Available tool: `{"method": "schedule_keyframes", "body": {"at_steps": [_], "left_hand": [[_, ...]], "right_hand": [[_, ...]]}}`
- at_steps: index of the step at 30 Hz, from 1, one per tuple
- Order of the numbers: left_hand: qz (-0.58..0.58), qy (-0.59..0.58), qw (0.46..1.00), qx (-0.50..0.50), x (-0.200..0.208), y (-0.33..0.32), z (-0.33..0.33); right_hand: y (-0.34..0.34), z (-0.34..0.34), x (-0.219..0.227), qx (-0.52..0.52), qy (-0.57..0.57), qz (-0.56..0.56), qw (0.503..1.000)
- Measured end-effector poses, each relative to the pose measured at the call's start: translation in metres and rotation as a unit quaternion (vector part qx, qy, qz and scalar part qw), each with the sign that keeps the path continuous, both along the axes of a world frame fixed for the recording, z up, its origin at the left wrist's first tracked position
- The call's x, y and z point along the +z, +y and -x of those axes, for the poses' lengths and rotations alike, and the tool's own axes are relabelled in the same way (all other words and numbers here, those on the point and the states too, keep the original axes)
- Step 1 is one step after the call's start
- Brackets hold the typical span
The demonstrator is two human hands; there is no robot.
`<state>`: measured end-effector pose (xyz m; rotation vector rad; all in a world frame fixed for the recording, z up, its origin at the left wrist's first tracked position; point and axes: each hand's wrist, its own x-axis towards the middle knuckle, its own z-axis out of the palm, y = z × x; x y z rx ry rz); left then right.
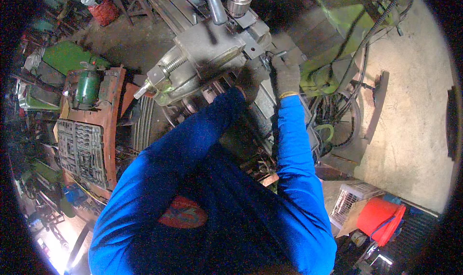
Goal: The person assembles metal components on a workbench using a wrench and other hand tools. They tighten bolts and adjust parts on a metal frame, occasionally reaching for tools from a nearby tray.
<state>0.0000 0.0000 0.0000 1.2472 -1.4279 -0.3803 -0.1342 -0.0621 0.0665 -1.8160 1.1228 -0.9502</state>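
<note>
Both my arms, in blue sleeves, reach forward to a grey metal machine slide (207, 48), which looks like part of a lathe. My right hand (288, 75), in a grey work glove with a yellow cuff, is closed at a small metal piece (266, 61) beside a square block (253, 49). What its fingers hold is too small to make out. My left hand (250, 79) is in dark shadow just left of it, close under the block, and its fingers do not show. A drill chuck (239, 4) and a lever with a grey grip (215, 7) stand beyond.
A threaded screw (174, 65) juts from the slide's left. On the left, an orange-brown bench (113, 125) bears a green gas cylinder (88, 87) and an open tool set (82, 152). At right are hanging cables (366, 43), a bicycle wheel (354, 120) and a red bucket (378, 222).
</note>
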Motion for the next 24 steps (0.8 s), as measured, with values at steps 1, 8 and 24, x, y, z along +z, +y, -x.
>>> {"method": "schedule_keyframes", "body": {"at_steps": [1, 8, 24], "left_hand": [[-0.016, 0.01, 1.0, 0.008, -0.008, 0.001, 0.0], [0.066, -0.078, 0.995, 0.019, 0.026, 0.026, -0.015], [-0.144, -0.183, 0.969, 0.085, 0.031, 0.052, 0.031]], "right_hand": [[0.007, -0.007, 0.014, -0.022, 0.005, -0.022, 1.0], [0.016, -0.007, 0.022, -0.041, 0.054, -0.053, 0.996], [-0.003, 0.016, -0.006, 0.052, 0.168, 0.154, 0.972]]}}
